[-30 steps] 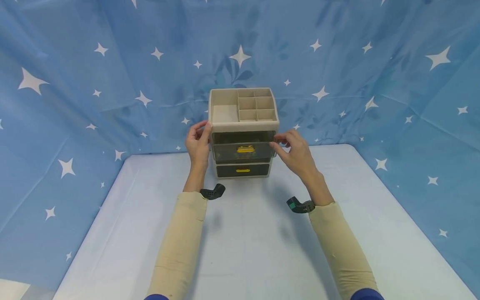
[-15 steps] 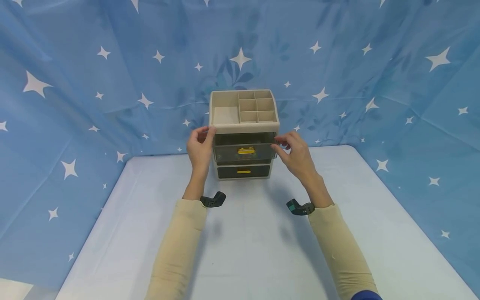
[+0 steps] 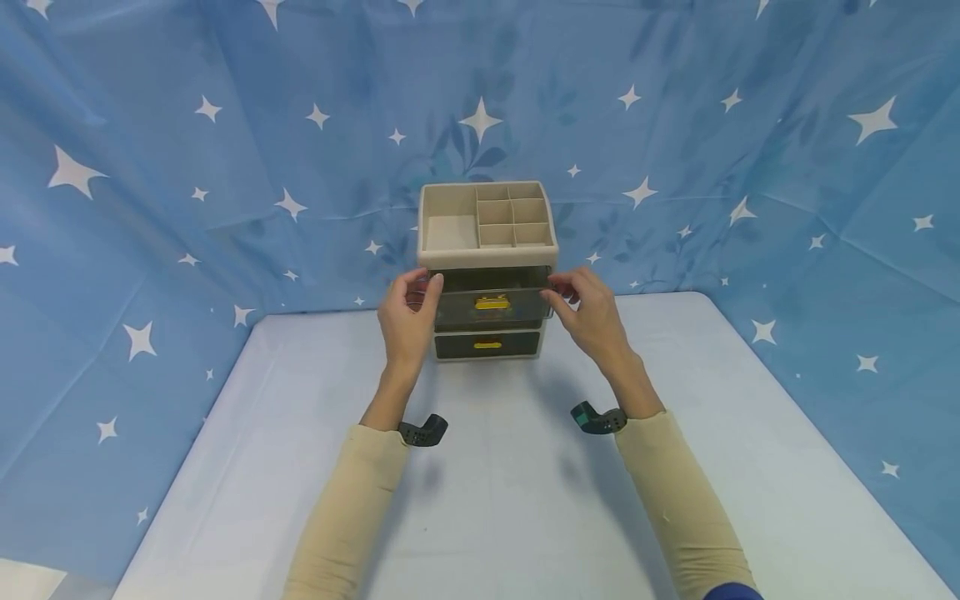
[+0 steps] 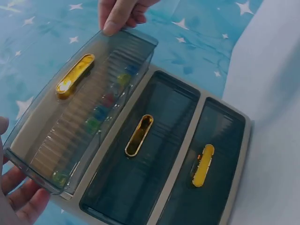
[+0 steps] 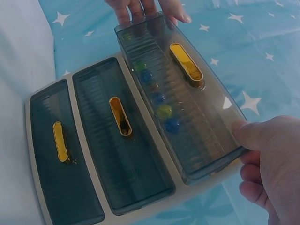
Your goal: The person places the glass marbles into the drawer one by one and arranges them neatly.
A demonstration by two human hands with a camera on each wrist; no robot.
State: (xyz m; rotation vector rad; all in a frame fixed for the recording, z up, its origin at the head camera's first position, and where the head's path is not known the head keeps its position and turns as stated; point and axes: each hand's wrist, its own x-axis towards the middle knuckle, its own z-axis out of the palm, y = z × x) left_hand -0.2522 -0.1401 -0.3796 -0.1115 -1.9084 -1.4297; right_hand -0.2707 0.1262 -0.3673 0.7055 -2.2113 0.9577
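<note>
A beige desktop organizer (image 3: 487, 257) stands at the back of the table, with its top drawer (image 5: 201, 136) pulled out. Several small coloured balls, perhaps marbles (image 5: 165, 111), show through the smoky clear plastic. At the drawer's right front corner, my right hand (image 3: 592, 317) pinches the edge, thumb on the front and fingers at the side. My left hand (image 3: 407, 325) is at the opposite end; its fingers touch or nearly touch the drawer's side, and its thumb stands off the front. Yellow handles mark the drawers, including the pushed-in middle drawer (image 4: 145, 173) and bottom drawer (image 4: 206, 140).
Divided compartments (image 3: 513, 215) form the organizer's top. A white cloth covers the table (image 3: 487, 500). Behind and on both sides hangs a blue curtain (image 3: 247, 125) with white stars.
My left hand has come down from the organizer's upper left edge to the left end of the top drawer, moving toward me. My right hand stays at the drawer's right corner.
</note>
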